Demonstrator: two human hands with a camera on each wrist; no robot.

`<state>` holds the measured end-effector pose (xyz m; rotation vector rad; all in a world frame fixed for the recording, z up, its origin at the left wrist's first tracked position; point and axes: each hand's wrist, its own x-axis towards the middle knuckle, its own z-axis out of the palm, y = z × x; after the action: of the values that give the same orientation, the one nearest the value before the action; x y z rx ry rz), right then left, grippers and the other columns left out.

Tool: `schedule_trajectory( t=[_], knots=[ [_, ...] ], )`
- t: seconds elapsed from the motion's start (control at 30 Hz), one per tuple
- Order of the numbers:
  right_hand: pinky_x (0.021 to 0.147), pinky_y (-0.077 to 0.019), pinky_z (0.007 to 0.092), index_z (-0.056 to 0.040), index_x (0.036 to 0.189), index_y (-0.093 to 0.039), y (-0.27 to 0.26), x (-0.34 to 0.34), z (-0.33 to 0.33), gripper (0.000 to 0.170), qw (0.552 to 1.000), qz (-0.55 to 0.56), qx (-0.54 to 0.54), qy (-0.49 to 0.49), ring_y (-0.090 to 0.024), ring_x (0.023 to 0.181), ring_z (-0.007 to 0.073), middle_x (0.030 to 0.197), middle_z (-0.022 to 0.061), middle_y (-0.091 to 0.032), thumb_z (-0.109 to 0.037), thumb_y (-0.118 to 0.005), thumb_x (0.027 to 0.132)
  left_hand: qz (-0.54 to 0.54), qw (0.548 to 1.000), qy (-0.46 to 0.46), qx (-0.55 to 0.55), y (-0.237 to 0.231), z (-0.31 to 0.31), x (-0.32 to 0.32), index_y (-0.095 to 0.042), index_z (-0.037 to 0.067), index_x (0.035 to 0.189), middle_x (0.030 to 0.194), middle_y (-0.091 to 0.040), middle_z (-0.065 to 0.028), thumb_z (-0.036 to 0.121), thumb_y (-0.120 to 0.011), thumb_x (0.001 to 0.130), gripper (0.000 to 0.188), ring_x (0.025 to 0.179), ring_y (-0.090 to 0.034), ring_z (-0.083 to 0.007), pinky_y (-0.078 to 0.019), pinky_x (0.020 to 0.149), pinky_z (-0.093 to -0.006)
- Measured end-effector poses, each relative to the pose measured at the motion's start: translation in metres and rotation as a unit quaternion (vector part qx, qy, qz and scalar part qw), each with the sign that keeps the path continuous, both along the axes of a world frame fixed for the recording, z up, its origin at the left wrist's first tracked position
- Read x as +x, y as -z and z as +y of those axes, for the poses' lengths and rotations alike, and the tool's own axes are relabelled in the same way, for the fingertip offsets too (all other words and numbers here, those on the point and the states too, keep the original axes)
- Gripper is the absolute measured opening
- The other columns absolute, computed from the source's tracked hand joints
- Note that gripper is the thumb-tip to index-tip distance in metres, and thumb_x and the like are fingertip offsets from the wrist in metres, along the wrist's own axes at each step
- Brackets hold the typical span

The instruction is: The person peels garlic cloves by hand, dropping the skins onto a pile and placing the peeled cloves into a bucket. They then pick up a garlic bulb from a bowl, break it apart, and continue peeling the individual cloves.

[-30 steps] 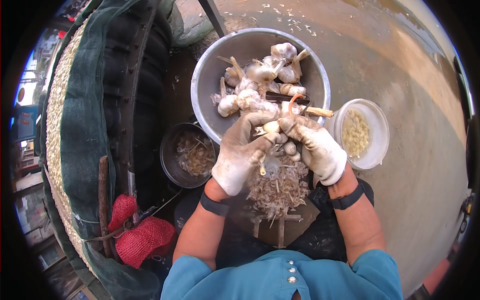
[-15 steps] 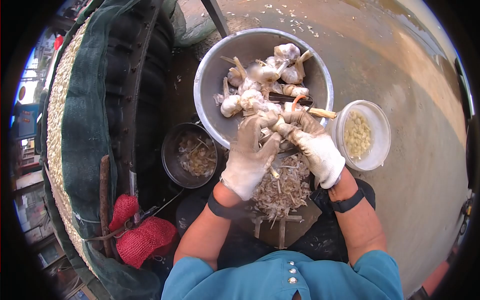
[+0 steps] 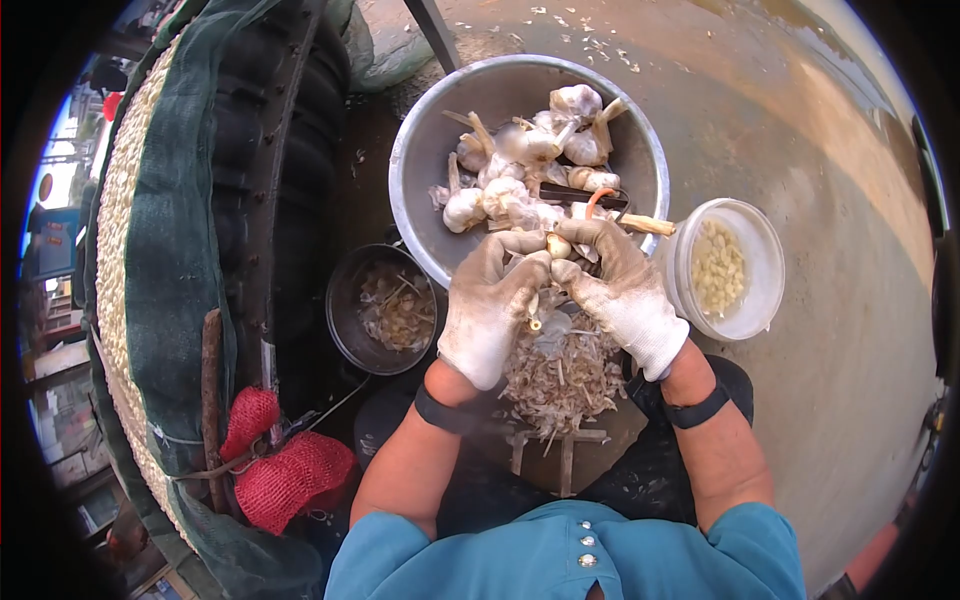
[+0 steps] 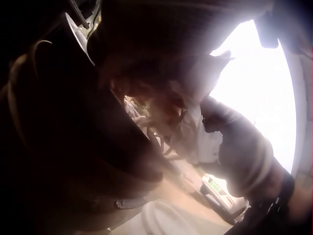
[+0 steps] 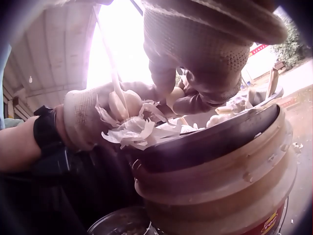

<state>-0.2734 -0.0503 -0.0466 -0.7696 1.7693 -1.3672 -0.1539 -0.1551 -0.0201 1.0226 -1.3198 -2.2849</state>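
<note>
Both hands wear soiled white gloves and meet over the near edge of a metal basin (image 3: 400, 190) of garlic bulbs (image 3: 505, 198). My left hand (image 3: 482, 308) grips a partly broken garlic bulb (image 5: 123, 104), its thin stem (image 3: 535, 316) poking out below the palm. Loose papery skin (image 5: 142, 131) hangs from that bulb in the right wrist view. Between thumb and forefinger, my right hand (image 3: 628, 292) pinches a pale garlic clove (image 3: 559, 246), close against the left fingertips. The left wrist view is dark, with the hands mostly in shadow.
A white tub (image 3: 775, 270) of peeled cloves stands right of the basin. At left sits a metal pot (image 3: 335, 325) with skins and cloves. Skins are heaped (image 3: 562, 385) below the hands. A dark tool (image 3: 568, 195) lies among the bulbs. Red mesh bags (image 3: 290, 480) hang lower left.
Half a second ago the right fingers were bent over and hid the clove; now they have turned back and it shows between the fingertips. The left hand has stayed nearly in place.
</note>
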Motion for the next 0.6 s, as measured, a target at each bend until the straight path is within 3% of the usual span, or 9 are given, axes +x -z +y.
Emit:
schedule_trajectory(
  t=[0.07, 0.27, 0.47, 0.57, 0.6],
  knots=[
    [0.088, -0.0481, 0.0355, -0.0051, 0.116, -0.057, -0.002, 0.0, 0.0, 0.033, 0.99, 0.137, 0.01, -0.021, -0.061, 0.101, 0.0262, 0.108, 0.0132, -0.062, -0.021, -0.065, 0.088, -0.008, 1.0, -0.002, 0.016, -0.002, -0.001, -0.001, -0.056, -0.005, 0.11, 0.088, -0.066, -0.005, 0.011, -0.061, 0.089, 0.026, 0.072, -0.061, -0.0066, -0.0471, 0.057, -0.0169],
    [0.088, -0.0481, 0.0403, -0.0056, 0.115, -0.057, 0.005, 0.003, 0.0, 0.032, 0.964, 0.262, -0.019, -0.032, -0.059, 0.102, 0.0342, 0.107, 0.0178, -0.06, -0.014, -0.062, 0.084, -0.054, 0.999, 0.006, 0.008, 0.002, -0.001, 0.0, -0.057, -0.002, 0.102, 0.086, -0.065, -0.0075, 0.008, -0.06, 0.088, 0.017, 0.064, -0.058, -0.0064, -0.0443, 0.049, -0.0175],
    [0.088, -0.0479, 0.041, -0.0057, 0.113, -0.057, 0.016, 0.007, 0.002, 0.031, 0.949, 0.307, -0.064, -0.019, -0.059, 0.1, 0.0338, 0.101, 0.017, -0.06, -0.011, -0.064, 0.082, -0.034, 0.999, 0.015, 0.014, 0.003, -0.002, 0.0, -0.057, 0.0, 0.101, 0.082, -0.065, -0.0061, 0.007, -0.058, 0.09, 0.013, 0.055, -0.052, -0.0048, -0.04, 0.044, -0.0171],
    [0.085, -0.0489, 0.0409, -0.0065, 0.111, -0.057, 0.014, 0.008, 0.001, 0.031, 0.958, 0.275, -0.071, -0.024, -0.06, 0.097, 0.0329, 0.099, 0.015, -0.06, -0.011, -0.065, 0.082, -0.06, 0.998, 0.003, 0.0, -0.002, -0.001, -0.001, -0.057, 0.001, 0.099, 0.079, -0.063, -0.0046, 0.008, -0.056, 0.09, 0.011, 0.055, -0.05, -0.0038, -0.04, 0.045, -0.0177],
    [0.085, -0.0489, 0.0409, -0.0065, 0.111, -0.057, 0.012, 0.01, 0.001, 0.031, 0.958, 0.275, -0.071, -0.025, -0.06, 0.097, 0.0329, 0.099, 0.015, -0.06, -0.011, -0.065, 0.082, -0.047, 0.997, 0.017, -0.053, 0.004, -0.001, 0.001, -0.057, 0.001, 0.098, 0.078, -0.062, -0.0033, 0.007, -0.056, 0.09, 0.011, 0.056, -0.05, -0.0033, -0.0403, 0.046, -0.0179]
  ],
)
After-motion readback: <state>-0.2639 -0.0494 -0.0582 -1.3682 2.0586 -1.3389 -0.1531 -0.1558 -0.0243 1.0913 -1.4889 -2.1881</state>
